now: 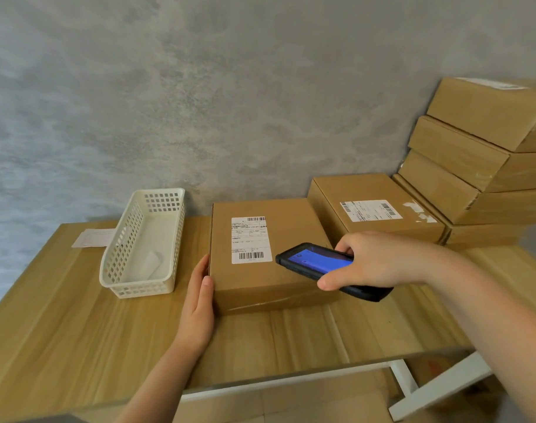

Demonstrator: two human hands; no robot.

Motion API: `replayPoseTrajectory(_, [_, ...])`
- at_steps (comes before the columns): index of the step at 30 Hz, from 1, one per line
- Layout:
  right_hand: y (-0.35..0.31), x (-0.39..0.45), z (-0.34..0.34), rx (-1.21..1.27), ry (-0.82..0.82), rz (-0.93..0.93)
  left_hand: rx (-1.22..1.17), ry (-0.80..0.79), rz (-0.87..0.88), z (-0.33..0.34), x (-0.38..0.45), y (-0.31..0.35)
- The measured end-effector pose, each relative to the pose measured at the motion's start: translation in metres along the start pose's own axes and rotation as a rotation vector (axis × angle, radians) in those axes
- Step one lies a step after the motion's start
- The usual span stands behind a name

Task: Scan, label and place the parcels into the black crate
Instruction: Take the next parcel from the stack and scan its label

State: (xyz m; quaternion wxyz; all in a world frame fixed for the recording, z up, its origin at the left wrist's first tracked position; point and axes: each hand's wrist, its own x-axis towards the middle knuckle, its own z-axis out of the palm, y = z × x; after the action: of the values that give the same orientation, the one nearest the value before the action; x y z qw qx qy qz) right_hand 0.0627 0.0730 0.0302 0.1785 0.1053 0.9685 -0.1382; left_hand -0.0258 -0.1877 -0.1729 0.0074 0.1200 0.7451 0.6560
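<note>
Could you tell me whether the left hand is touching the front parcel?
Touching: the head view shows the left hand pressed flat against the parcel side.

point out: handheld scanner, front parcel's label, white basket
handheld scanner [317, 260]: head view, on its lit blue screen.
front parcel's label [250, 240]: head view, middle of the white sheet.
white basket [123, 246]: head view, on its perforated left wall.

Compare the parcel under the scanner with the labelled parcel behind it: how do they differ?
The near parcel is steadied by the left hand; the rear parcel is untouched. The near label stands upright, the rear one lies sideways. Only the rear parcel shows torn white scraps. Both are brown cardboard.
</note>
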Motion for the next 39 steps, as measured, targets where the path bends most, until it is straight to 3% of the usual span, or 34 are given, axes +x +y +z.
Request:
replayPoseTrajectory(24, [0.018, -0.004, -0.007, -0.005, -0.040, -0.053, -0.002, -0.002, 0.001, 0.000, -0.001, 0.003])
replayPoseTrajectory(29, [0.045, 0.000, 0.015, -0.018, 0.109, 0.090, 0.014, 0.009, -0.003, 0.000, -0.001, 0.004])
replayPoseTrajectory(39, [0.116, 0.023, 0.112, 0.262, 0.415, 0.348, 0.027, 0.024, 0.012, 0.001, -0.002, 0.004])
